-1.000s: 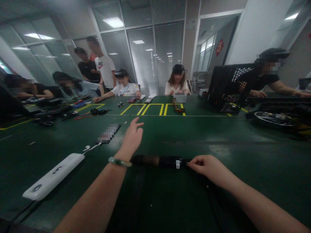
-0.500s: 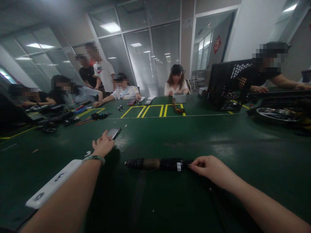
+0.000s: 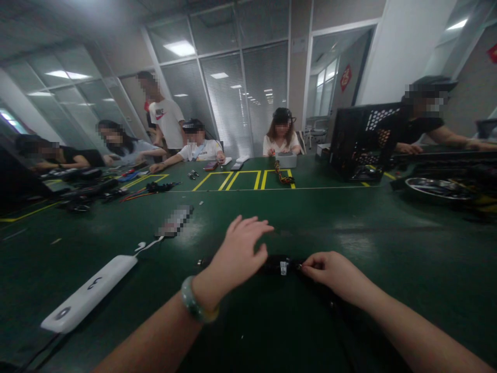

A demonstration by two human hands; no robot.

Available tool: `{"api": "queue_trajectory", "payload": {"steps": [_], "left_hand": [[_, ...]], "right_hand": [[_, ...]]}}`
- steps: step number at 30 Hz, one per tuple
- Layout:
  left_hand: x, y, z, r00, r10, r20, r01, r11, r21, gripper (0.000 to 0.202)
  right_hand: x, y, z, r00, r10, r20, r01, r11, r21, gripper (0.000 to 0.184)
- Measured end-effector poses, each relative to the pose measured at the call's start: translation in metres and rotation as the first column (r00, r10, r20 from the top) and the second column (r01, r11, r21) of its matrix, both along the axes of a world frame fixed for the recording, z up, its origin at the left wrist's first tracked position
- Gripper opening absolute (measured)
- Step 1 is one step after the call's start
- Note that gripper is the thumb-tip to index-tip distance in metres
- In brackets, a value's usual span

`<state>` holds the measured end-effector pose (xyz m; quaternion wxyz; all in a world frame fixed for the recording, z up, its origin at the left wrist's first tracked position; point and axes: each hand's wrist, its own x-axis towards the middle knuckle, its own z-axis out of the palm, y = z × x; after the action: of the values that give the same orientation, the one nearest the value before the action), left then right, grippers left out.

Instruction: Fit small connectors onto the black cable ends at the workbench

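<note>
At the far left of the green counter [image 3: 388, 269], a clutter of dark tools and red wires [image 3: 116, 190] lies in front of seated co-workers. Nearer the camera, a long white bar [image 3: 89, 300] lies at a slant, and a thin white lead [image 3: 149, 243] runs from its upper end toward a small flat object [image 3: 174, 221] that is blurred out.

The left hand [image 3: 238, 254], with a pale green bracelet [image 3: 194, 304] on its wrist, is palm down with the fingers spread and straight. Its grip is wide and closes on nothing. It covers the left and middle part of a dark rod-shaped tool [image 3: 276, 265] lying crosswise on the counter. Whether the palm presses on the tool or only hangs above it cannot be told. A small metal tip of the tool shows just left of the wrist.

To the right of that hand the black end of the tool is in view, with a small white label [image 3: 283, 268] on it. The right hand [image 3: 336, 272] meets the tool there. Its grip is narrow, and the fingertips [image 3: 306, 268] are pinched together on the tool's right end, just beside the label. So the tool lies between the two hands, under the left one and held at its end by the right.

Farther back, yellow tape lines [image 3: 240, 178] mark boxes on the counter, with a bundle of coloured wires [image 3: 283, 173] beside them. To the right stand a black perforated crate [image 3: 363, 140] and a round metal dish [image 3: 438, 187], near another person's forearms.
</note>
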<state>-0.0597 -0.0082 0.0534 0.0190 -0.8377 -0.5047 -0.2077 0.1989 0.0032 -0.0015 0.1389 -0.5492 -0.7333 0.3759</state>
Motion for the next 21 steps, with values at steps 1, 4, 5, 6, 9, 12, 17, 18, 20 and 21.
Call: {"api": "queue_trajectory", "payload": {"steps": [1,4,5,6,9,12,17,18,20,21], "left_hand": [[0.022,-0.009,-0.001,0.998,-0.064,0.009,0.064,0.998,-0.023,0.042],[0.064,-0.022,-0.012,0.989,-0.142,0.035,0.144,0.986,-0.078,0.038],[0.072,-0.021,-0.016,0.990,-0.141,0.027,0.143,0.984,-0.103,0.037],[0.076,-0.019,-0.021,0.990,-0.140,0.010,0.140,0.982,-0.129,0.035],[0.078,-0.011,-0.032,0.996,-0.089,-0.028,0.082,0.978,-0.191,0.023],[0.077,-0.008,-0.039,0.999,-0.043,-0.007,0.040,0.979,-0.201,0.019],[0.076,-0.014,-0.044,0.999,-0.040,0.008,0.041,0.989,-0.144,0.011],[0.076,-0.014,-0.044,0.999,-0.048,0.001,0.047,0.989,-0.137,0.009],[0.075,-0.014,-0.045,0.998,-0.062,-0.014,0.059,0.989,-0.133,0.008],[0.074,-0.013,-0.046,0.997,-0.069,-0.020,0.065,0.989,-0.132,0.008]], "right_hand": [[0.000,0.000,-0.001,1.000,0.006,0.002,-0.006,1.000,0.021,0.028],[-0.001,0.000,-0.001,1.000,0.028,-0.007,-0.027,0.997,0.068,0.027],[-0.002,0.000,-0.001,0.999,0.034,-0.008,-0.034,0.997,0.074,0.027],[-0.002,0.000,-0.001,0.999,0.040,-0.006,-0.039,0.996,0.077,0.027],[-0.002,-0.001,0.000,0.999,0.046,0.004,-0.047,0.996,0.078,0.029],[-0.003,-0.003,0.002,0.999,0.039,0.003,-0.039,0.996,0.085,0.028],[-0.003,-0.005,0.008,0.999,0.043,-0.006,-0.043,0.996,0.082,0.027],[-0.003,-0.005,0.009,0.999,0.046,-0.006,-0.045,0.996,0.083,0.027],[-0.003,-0.005,0.010,0.999,0.052,0.001,-0.052,0.995,0.088,0.027],[-0.003,-0.005,0.009,0.999,0.052,0.007,-0.053,0.994,0.091,0.026]]}}
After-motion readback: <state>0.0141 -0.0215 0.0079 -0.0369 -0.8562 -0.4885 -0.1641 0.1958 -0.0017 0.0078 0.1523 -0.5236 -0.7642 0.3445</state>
